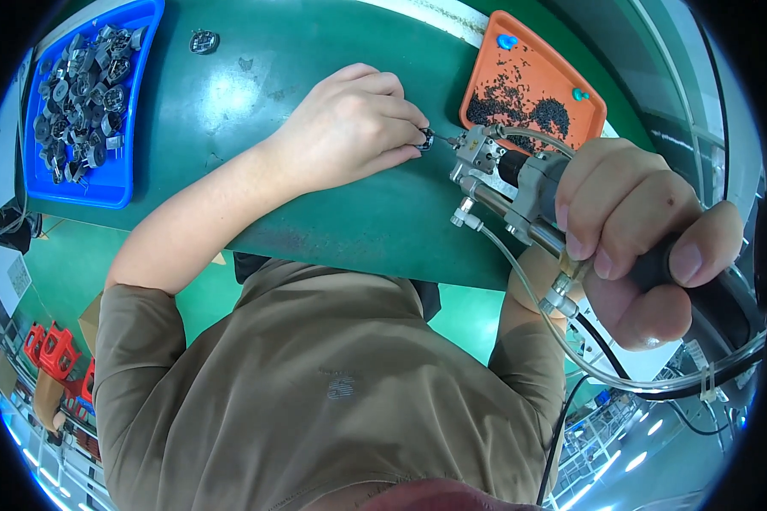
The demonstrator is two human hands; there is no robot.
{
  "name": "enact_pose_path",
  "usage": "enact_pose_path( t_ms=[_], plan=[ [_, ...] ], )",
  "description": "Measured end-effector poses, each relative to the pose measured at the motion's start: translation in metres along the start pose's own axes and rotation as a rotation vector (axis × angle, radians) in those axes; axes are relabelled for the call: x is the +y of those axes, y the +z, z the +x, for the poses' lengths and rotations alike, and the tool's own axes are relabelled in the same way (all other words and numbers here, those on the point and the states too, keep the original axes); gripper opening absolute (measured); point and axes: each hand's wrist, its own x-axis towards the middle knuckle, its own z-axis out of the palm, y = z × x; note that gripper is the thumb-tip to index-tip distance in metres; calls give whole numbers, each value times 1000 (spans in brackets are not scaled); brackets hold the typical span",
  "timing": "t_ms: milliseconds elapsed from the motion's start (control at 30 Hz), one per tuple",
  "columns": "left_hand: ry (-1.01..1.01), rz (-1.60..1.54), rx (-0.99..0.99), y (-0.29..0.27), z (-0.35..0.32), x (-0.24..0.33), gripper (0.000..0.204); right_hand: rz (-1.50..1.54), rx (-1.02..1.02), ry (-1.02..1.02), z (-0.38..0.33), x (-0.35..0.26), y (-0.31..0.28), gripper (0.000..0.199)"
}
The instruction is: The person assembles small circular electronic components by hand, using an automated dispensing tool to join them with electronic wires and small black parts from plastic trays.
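Observation:
My left hand [358, 128] rests on the green tabletop, thumb and fingers closed round a small round dark part [425, 140] that mostly hides behind the fingertips. My right hand [648, 238] is wrapped round a power screwdriver [524, 183] with a metal head, hoses and a dark body. Its thin bit [446, 139] points left and reaches the edge of the small part; whether it touches cannot be made out. Another small round part [204, 42] lies alone toward the back left of the table.
A blue tray [128, 179] at the left holds many small grey and black round parts. At the back right, an orange tray [533, 51] contains scattered tiny black screws and two blue knobs. A clear hose [520, 272] and black cables loop below the screwdriver. Red stools [58, 349] stand beyond.

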Motion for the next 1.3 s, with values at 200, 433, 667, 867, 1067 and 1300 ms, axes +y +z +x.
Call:
enact_pose_path(
  t_ms=[200, 433, 667, 867, 1067, 1300],
  plan=[
    [4, 0, 1, -1, 2, -1, 12, -8, 2, 13, 2, 2, 3, 34],
    [32, 18, -38, -5, 4, 0, 12, -155, 439, 207, 20, -6, 39, 19],
    [16, -14, -25, -5, 0, 6, 12, -83, 210, -52, -3, -41, 9, 28],
    [26, -33, -15, -5, 1, 1, 15, -50, 192, -32, 2, -29, 2, 29],
    [48, -5, -22, -3, -2, 0, 14, -9, 115, 0, -1, -24, -5, 32],
    [49, -24, -39, 0, -2, -1, 13, 5, 77, 1, -1, -15, 3, 33]
  ],
)
